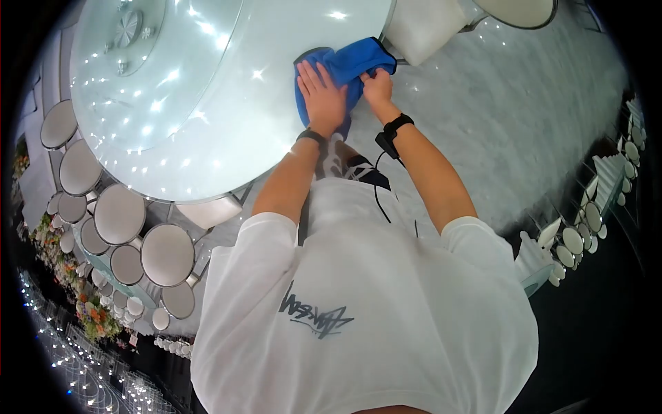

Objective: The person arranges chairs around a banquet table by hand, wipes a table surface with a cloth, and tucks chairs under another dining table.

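A blue cloth (352, 61) lies over the right edge of a round, glossy white table (262, 131) and hangs partly past it. My left hand (323, 98) rests flat on the cloth, its fingers stretched out and pointing away from me. Beyond the table's edge, my right hand (377, 87) is closed on the cloth's right part, with the fingers pinching its lower border. A black band sits on each wrist, and a dark cord hangs from the right one.
A raised glass disc (172, 76) with a silver centre piece stands on the table. White chairs (424, 31) are at the upper right, and one is tucked below the near edge. Several round-backed chairs (167, 255) crowd the left. Pale marbled floor (503, 117) lies right.
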The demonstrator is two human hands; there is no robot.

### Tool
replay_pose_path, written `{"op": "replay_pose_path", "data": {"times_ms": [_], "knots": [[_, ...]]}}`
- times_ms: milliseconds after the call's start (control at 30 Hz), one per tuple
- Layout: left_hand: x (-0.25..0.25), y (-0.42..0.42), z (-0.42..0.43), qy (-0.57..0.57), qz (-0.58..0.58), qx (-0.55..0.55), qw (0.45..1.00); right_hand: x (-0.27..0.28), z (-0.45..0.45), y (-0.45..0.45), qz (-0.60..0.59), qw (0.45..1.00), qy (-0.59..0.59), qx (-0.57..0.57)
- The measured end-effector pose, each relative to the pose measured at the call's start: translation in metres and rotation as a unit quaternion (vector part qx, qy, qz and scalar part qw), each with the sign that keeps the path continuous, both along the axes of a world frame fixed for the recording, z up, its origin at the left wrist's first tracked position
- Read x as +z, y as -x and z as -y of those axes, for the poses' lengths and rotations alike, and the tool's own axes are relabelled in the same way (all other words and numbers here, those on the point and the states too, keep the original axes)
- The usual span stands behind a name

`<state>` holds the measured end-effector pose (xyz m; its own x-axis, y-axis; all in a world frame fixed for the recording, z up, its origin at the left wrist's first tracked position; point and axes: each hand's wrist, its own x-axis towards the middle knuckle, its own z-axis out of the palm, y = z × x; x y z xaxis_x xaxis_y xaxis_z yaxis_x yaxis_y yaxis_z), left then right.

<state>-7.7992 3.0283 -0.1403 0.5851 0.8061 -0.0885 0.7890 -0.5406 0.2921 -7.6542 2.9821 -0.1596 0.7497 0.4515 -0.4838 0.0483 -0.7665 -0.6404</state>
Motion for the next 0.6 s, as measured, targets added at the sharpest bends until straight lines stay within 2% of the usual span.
{"op": "replay_pose_path", "data": {"times_ms": [167, 267, 467, 567, 600], "knots": [[0.009, -0.041, -0.019, -0.006, -0.029, -0.057, 0.998, -0.011, -0.017, -0.03, -0.021, 0.999, -0.016, 0.044], [0.009, -0.065, -0.033, -0.016, -0.021, -0.077, 0.997, -0.001, -0.031, -0.048, 0.009, 0.998, 0.007, 0.065], [0.009, -0.163, -0.091, 0.007, 0.051, -0.084, 0.995, 0.005, -0.085, -0.133, 0.007, 0.999, -0.054, 0.006], [0.004, -0.228, -0.132, 0.008, 0.046, -0.088, 0.995, -0.031, -0.115, -0.2, 0.038, 0.997, -0.062, 0.007], [0.003, -0.244, -0.147, -0.002, 0.051, -0.097, 0.994, -0.048, -0.124, -0.222, 0.0, 0.998, -0.064, -0.006]]}}
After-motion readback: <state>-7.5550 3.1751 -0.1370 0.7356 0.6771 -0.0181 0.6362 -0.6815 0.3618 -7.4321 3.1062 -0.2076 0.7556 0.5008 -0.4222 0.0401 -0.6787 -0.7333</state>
